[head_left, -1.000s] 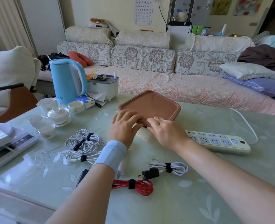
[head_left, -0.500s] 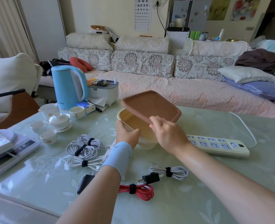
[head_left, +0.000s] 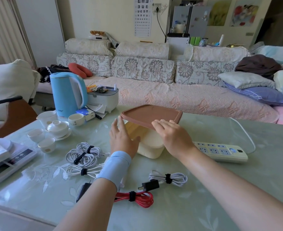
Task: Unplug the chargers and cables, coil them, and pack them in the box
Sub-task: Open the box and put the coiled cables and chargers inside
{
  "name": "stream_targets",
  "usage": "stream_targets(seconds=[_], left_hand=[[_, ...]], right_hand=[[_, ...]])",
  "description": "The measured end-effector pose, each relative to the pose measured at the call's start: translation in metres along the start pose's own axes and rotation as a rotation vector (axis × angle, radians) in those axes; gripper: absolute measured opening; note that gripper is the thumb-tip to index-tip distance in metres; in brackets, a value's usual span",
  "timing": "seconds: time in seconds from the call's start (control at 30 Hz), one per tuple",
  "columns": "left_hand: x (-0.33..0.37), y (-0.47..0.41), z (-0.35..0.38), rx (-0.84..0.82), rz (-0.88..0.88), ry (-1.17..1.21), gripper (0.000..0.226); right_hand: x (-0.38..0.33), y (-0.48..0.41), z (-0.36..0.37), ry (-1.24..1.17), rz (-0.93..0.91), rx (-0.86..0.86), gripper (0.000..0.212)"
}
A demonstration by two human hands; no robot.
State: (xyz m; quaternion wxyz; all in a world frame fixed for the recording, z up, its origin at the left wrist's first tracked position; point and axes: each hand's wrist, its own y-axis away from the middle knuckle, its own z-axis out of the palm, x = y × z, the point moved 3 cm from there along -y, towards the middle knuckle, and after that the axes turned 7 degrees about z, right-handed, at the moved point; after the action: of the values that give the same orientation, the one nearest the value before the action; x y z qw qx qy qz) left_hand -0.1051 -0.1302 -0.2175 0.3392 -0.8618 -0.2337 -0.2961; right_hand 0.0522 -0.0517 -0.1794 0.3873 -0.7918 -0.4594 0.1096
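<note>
A cream box stands mid-table with its brown lid raised and tilted above it. My right hand grips the lid's near edge, fingers over the top. My left hand lies against the box's left side with straight fingers and the thumb across its front. Coiled white cables and a flatter white coil lie to the left. Nearer me are a white coil with a black charger, a red cable and another black charger, partly hidden by my forearm.
A cream power strip lies right of the box, its white cord running off to the right. A blue kettle, a tea set and a grey-lidded case fill the far left. A scale sits at the left edge.
The lid, flat under both hands a second ago, has been lifted off the box by my right hand. My left hand dropped from the lid to the box's left side.
</note>
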Motion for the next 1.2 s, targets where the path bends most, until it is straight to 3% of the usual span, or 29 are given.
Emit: stream_targets(seconds=[0.13, 0.27, 0.47, 0.57, 0.67, 0.73, 0.9, 0.97, 1.07, 1.2], left_hand=[[0.041, 0.001, -0.017, 0.167, 0.151, 0.287, 0.066], [0.073, 0.008, -0.015, 0.123, 0.177, 0.357, 0.040], [0.118, 0.032, 0.020, -0.191, 0.363, 0.198, 0.046], [0.130, 0.043, 0.037, -0.385, 0.424, 0.036, 0.049], [0.136, 0.048, 0.047, -0.520, 0.425, -0.079, 0.048], [0.134, 0.048, 0.054, -0.544, 0.427, -0.157, 0.051], [0.117, 0.043, 0.073, -0.561, 0.415, -0.369, 0.043], [0.112, 0.042, 0.077, -0.572, 0.408, -0.459, 0.047], [0.103, 0.037, 0.083, -0.561, 0.358, -0.511, 0.049], [0.096, 0.028, 0.082, -0.523, 0.403, -0.580, 0.050]], right_hand=[[0.008, 0.003, -0.021, 0.087, -0.017, 0.091, 0.032], [0.024, 0.014, -0.044, 0.131, 0.030, 0.091, 0.016], [0.077, 0.062, -0.077, 0.297, 0.207, -0.143, 0.049], [0.093, 0.082, -0.081, 0.332, 0.289, -0.343, 0.059], [0.104, 0.100, -0.077, 0.246, 0.360, -0.494, 0.066], [0.110, 0.109, -0.076, 0.198, 0.434, -0.584, 0.061], [0.122, 0.121, -0.054, 0.150, 0.420, -0.772, 0.047], [0.122, 0.120, -0.047, 0.109, 0.442, -0.857, 0.056], [0.116, 0.107, -0.039, 0.042, 0.459, -0.835, 0.068], [0.095, 0.081, -0.027, -0.057, 0.454, -0.754, 0.061]])
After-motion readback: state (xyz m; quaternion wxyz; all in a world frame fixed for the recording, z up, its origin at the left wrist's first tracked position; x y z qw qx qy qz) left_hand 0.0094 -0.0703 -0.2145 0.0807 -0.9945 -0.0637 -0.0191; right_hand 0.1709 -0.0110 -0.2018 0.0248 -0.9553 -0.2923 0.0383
